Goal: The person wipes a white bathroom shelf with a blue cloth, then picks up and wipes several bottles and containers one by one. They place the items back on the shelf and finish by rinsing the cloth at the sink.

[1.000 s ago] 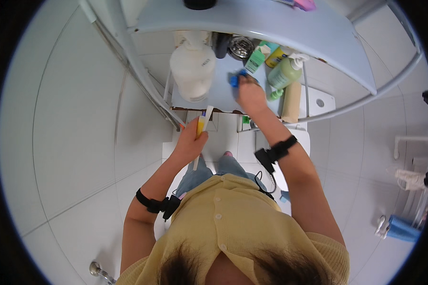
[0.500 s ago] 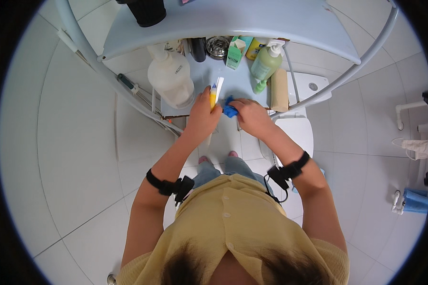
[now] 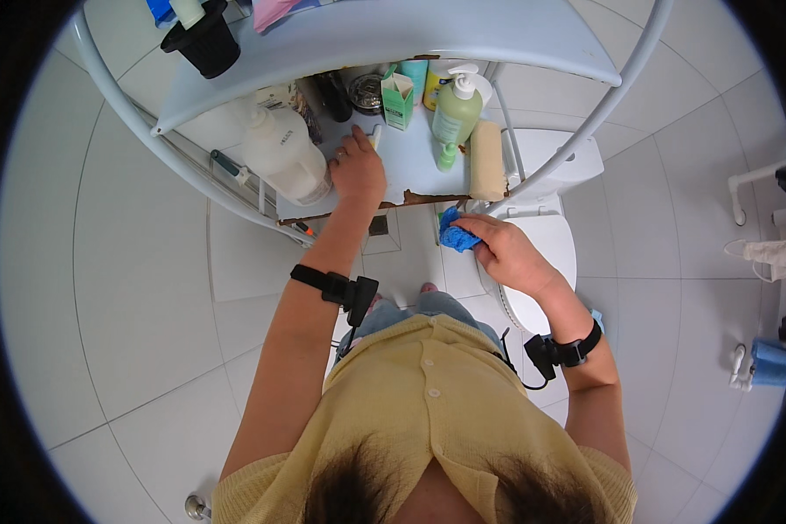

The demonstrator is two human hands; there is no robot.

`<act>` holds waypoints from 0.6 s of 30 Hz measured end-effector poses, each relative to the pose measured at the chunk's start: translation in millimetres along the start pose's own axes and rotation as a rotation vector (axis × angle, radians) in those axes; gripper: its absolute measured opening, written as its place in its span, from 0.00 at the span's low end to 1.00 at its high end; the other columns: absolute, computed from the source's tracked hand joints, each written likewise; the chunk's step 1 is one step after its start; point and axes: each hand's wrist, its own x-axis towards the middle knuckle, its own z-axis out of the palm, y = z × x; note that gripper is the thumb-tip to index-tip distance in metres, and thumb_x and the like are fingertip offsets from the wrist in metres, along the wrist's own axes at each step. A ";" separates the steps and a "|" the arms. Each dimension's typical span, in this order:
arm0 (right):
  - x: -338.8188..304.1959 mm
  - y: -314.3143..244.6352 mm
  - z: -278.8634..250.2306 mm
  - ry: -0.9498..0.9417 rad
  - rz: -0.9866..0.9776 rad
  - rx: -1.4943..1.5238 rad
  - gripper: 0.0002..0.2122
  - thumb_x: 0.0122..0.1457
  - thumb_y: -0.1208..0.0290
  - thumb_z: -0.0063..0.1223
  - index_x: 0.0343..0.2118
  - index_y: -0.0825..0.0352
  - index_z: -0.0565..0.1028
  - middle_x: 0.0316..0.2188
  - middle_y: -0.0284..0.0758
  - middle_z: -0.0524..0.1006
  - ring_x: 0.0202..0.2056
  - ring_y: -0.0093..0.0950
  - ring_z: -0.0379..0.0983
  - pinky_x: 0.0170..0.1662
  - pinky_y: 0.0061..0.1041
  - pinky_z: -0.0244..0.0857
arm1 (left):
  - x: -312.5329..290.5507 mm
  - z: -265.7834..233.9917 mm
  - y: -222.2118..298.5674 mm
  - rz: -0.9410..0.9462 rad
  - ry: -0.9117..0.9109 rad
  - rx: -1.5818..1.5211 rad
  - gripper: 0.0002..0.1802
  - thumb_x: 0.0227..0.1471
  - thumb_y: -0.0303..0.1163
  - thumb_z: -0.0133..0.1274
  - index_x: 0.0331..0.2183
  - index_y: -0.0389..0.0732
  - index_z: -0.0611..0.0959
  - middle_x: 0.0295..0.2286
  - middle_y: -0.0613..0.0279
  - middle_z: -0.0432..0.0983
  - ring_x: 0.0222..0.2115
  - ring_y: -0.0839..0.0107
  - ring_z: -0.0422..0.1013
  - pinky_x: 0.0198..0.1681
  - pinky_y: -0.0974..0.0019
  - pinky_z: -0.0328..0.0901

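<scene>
Reaching forward, our left hand (image 3: 356, 170) pinches a slim white and yellow tube (image 3: 375, 136) upright over the pale blue lower shelf (image 3: 415, 170), its long axis pointing away from us toward the small green carton (image 3: 398, 99). Our right hand (image 3: 506, 253) is clenched around a crumpled blue sponge cloth (image 3: 455, 236), held below the shelf's chipped front edge, just right of centre. So the left is nearer the shelf; the big white jug (image 3: 281, 155) sits just left of it, the green pump bottle (image 3: 456, 112) to its right.
</scene>
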 end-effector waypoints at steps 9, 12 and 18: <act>2.9 9.8 -34.0 0.144 0.143 0.237 0.19 0.53 0.86 0.46 0.49 0.71 0.72 0.38 0.47 0.77 0.36 0.39 0.75 0.43 0.28 0.68 | -15.5 -41.2 54.0 0.102 -0.228 -0.951 0.24 0.46 0.36 0.61 0.45 0.39 0.77 0.45 0.52 0.72 0.46 0.53 0.69 0.49 0.55 0.64; 12.2 13.7 -37.8 0.271 0.185 0.295 0.17 0.55 0.84 0.45 0.49 0.71 0.73 0.35 0.48 0.77 0.34 0.33 0.74 0.41 0.25 0.67 | -14.8 -31.0 69.2 0.085 -0.247 -1.055 0.23 0.45 0.31 0.62 0.45 0.37 0.77 0.41 0.50 0.74 0.40 0.53 0.72 0.45 0.55 0.67; 59.6 20.7 -10.3 0.218 0.115 0.077 0.17 0.55 0.81 0.46 0.49 0.71 0.72 0.38 0.51 0.76 0.37 0.43 0.77 0.40 0.35 0.69 | -32.8 -35.0 42.0 -0.082 -0.031 -1.166 0.19 0.45 0.24 0.60 0.43 0.34 0.78 0.33 0.52 0.76 0.25 0.60 0.75 0.30 0.61 0.70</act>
